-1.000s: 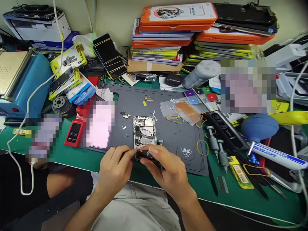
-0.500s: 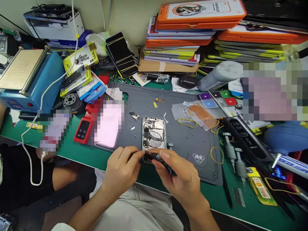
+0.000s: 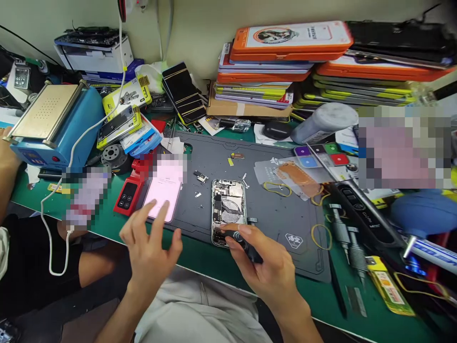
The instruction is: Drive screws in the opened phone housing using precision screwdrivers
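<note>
My left hand is spread open over the lower edge of a phone with a lit pinkish screen; whether a fingertip touches the glass I cannot tell. In my right hand is a black screwdriver, gripped between thumb and fingers. Its front end points left over the bottom part of an opened phone, whose board, round coil and flex cable are exposed. That opened phone lies on a dark grey work mat. A small loose phone part rests up and left of it.
A red device with buttons stands left of the lit phone. Rubber bands, a black pen-shaped tool and a blue air blower lie right. Orange boxes are stacked behind. Another person's arm shows at far left.
My left hand has left the opened phone and moved left to the lit phone, its fingers spreading. My right hand stays at the opened phone with the screwdriver. The view has tilted slightly up.
</note>
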`<state>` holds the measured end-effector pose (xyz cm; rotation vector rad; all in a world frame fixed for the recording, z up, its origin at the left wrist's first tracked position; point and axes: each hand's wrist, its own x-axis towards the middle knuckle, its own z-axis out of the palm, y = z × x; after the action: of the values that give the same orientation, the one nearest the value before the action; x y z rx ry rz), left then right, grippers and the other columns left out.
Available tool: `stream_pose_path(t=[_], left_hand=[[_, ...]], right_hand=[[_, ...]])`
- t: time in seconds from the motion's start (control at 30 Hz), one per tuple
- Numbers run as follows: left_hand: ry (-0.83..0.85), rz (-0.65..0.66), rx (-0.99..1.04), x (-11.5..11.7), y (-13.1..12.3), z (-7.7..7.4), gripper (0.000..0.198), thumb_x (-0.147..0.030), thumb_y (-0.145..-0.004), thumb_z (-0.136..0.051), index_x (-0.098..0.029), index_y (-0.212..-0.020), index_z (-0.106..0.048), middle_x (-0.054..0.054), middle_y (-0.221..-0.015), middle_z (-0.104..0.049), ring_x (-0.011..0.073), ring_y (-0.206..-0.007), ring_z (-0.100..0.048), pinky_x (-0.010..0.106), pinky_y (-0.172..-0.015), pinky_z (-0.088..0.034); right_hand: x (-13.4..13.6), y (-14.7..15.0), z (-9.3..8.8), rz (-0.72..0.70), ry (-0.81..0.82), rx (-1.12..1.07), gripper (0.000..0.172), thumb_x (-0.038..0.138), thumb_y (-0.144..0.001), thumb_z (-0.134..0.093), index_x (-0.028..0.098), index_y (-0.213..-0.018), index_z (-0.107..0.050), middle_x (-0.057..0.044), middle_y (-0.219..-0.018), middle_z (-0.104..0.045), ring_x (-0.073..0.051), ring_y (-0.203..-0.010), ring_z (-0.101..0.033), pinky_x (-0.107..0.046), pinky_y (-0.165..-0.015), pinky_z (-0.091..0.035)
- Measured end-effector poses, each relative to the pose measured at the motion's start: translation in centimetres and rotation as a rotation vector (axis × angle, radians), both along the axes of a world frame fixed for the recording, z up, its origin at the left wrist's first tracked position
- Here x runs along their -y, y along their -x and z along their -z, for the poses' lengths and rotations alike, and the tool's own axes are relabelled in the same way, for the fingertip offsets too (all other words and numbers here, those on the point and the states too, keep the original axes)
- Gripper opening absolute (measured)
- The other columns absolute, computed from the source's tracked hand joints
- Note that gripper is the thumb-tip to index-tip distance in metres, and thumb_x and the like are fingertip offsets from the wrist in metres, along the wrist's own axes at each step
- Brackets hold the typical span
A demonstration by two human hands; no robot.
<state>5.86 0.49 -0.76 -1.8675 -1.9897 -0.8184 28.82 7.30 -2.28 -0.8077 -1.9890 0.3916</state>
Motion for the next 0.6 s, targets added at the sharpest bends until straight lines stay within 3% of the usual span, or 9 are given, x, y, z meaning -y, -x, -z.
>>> stream_pose_path(t=[0.1, 0.33, 0.6], left_hand=[[0.032, -0.054, -0.05, 0.6, 1.7, 0.7, 0.052, -0.033, -0.106, -0.073, -0.025, -0.156, -0.064, 0.022, -0.157, -0.06, 0.0449, -0.15, -0.049, 0.065, -0.122, -0.039], [0.079, -0.084, -0.016, 0.6, 3.0, 1.3, 0.039, -0.041, -0.108, -0.071, -0.023, -0.142, -0.069, 0.024, -0.163, -0.054, 0.0507, -0.163, -0.037, 0.072, -0.127, -0.031], [0.083, -0.054, -0.004, -0.9, 2.7, 1.3, 0.05, -0.044, -0.107, -0.073, -0.024, -0.152, -0.062, 0.023, -0.169, -0.05, 0.0477, -0.17, -0.03, 0.073, -0.133, -0.026]], right_hand=[[-0.1, 0.1, 0.1, 0.013, -0.002, -0.011, 0.065, 0.004, -0.103, -0.069, 0.032, -0.159, -0.051, -0.004, -0.106, -0.088, -0.019, -0.083, -0.087, -0.028, -0.073, -0.072], [-0.3, 0.2, 0.0, -0.006, -0.005, -0.011, 0.064, 0.005, -0.104, -0.066, 0.031, -0.16, -0.048, -0.005, -0.105, -0.086, -0.018, -0.084, -0.086, -0.028, -0.073, -0.072], [-0.4, 0.3, -0.1, -0.011, -0.028, -0.012, 0.069, 0.002, -0.103, -0.066, 0.029, -0.163, -0.045, -0.005, -0.102, -0.084, -0.018, -0.086, -0.086, -0.026, -0.073, -0.07]])
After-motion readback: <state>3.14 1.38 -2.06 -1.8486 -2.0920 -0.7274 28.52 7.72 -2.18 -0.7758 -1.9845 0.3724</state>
